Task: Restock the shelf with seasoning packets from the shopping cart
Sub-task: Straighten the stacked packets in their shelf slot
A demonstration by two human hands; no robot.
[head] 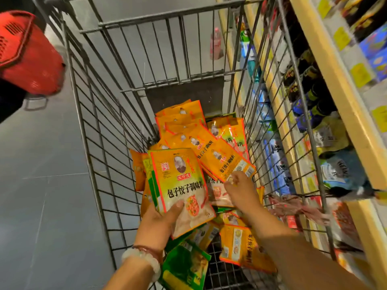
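Seasoning packets (213, 147) lie in a loose orange heap at the bottom of the shopping cart (100, 143), most piled toward the far end of its floor and a few scattered at the near end under the person's arms. The left hand (161, 220) grips a small stack of packets (180, 181) by its lower edge, thumb across the front and fingers behind, so the stack stands nearly upright with the printed faces toward the camera. Holding them squared like this probably keeps the fronts aligned so they can go onto the shelf as one bundle. The right hand (240, 189) reaches deeper into the cart, fingers curled down onto the corner of another packet (228, 162) on the heap; it appears to be pinching that corner, though the fingertips are partly hidden behind the hand, so the grip is not certain. The likely purpose is to lift it and add it to the stack.

Just right of the cart, seen partly through its wire side, runs the shelf (326, 80) with yellow price tags and rows of other goods. A red basket (27, 53) sits outside the cart to its left.

By this look, gathering is under way and no packet from the cart has reached the shelf yet.
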